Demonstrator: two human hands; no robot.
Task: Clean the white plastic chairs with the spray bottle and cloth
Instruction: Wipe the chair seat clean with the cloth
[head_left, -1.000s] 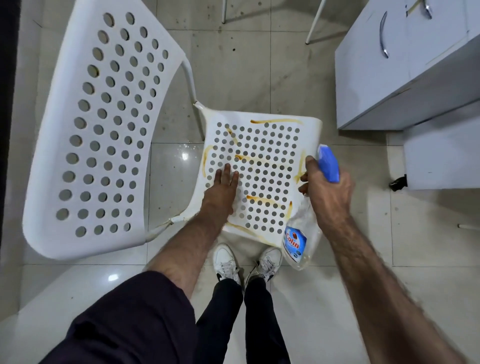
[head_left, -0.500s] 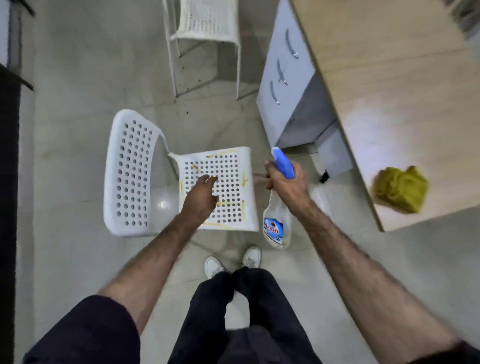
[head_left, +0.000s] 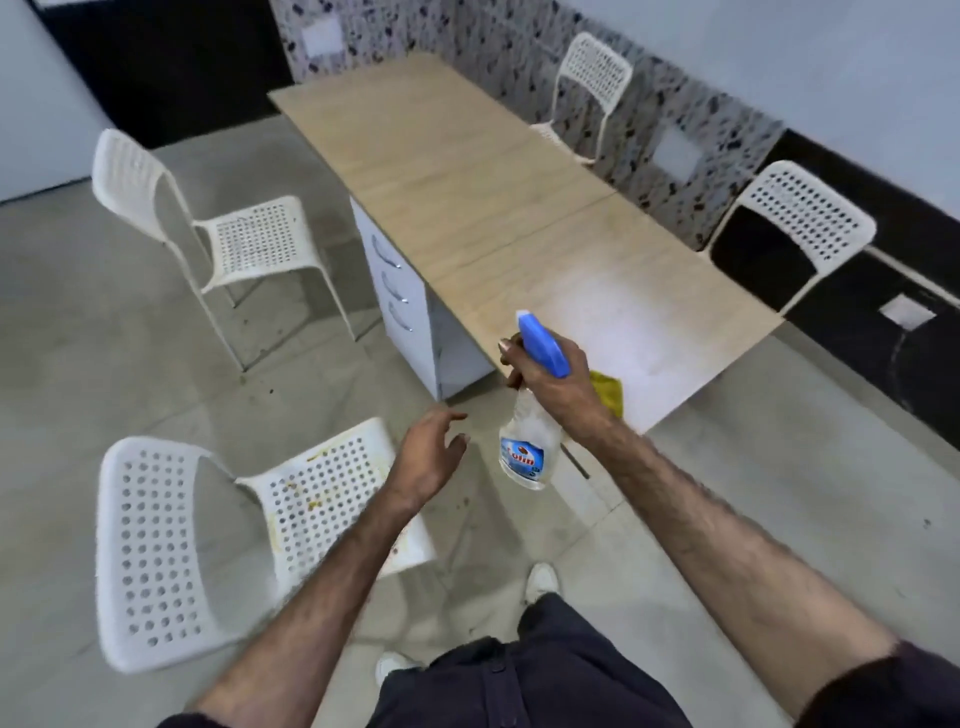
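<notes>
Four white chairs show around me; the nearest chair (head_left: 332, 499), low at my left, has yellowish smears on its perforated seat. My right hand (head_left: 558, 387) grips the neck of the spray bottle (head_left: 524, 452), fingers curled round it under the blue trigger head, the clear body hanging down. My left hand (head_left: 431, 457) hovers above the seat's right edge, fingers loosely spread, holding nothing. Behind my right hand, the yellow cloth (head_left: 608, 389) lies on the wooden table (head_left: 519, 208) near its front corner.
</notes>
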